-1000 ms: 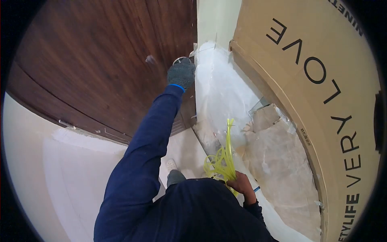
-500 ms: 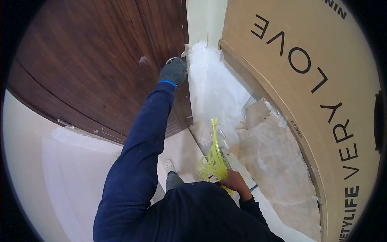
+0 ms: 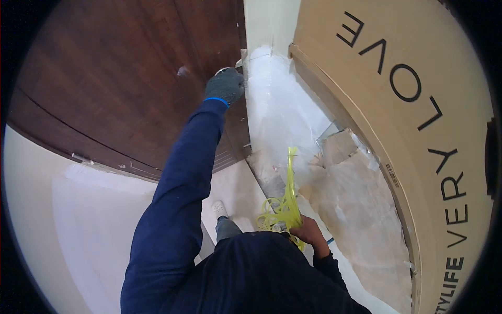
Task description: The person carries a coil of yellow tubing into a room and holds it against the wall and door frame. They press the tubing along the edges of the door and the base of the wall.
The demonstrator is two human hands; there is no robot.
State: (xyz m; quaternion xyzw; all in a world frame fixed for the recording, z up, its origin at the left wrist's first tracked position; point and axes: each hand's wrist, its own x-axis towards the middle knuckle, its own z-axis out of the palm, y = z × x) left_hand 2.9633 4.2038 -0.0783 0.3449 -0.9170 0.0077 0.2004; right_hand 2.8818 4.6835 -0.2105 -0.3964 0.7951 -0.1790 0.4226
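My left hand [image 3: 225,86], in a dark grey knit glove with a blue cuff, reaches out to the edge of a dark brown wooden door [image 3: 120,78]. Its fingers are closed around what looks like the door handle [image 3: 221,71]; only a pale curved bit shows past the knuckles. Down by my waist, my bare right hand [image 3: 309,231] grips a loose bundle of yellow-green plastic strapping [image 3: 288,201]. Some of the strapping stands up in a narrow bunch, and the rest hangs in loops.
To the right stands a large cardboard box [image 3: 361,68] with black lettering. Crumpled protective sheeting [image 3: 361,204] covers the floor beside it. My foot in a pale perforated clog [image 3: 219,209] rests on the light floor. A white wall strip [image 3: 266,26] borders the door.
The view has shifted slightly, so the box lettering sits further right. Both hands keep their holds, and the strapping stands a little more upright.
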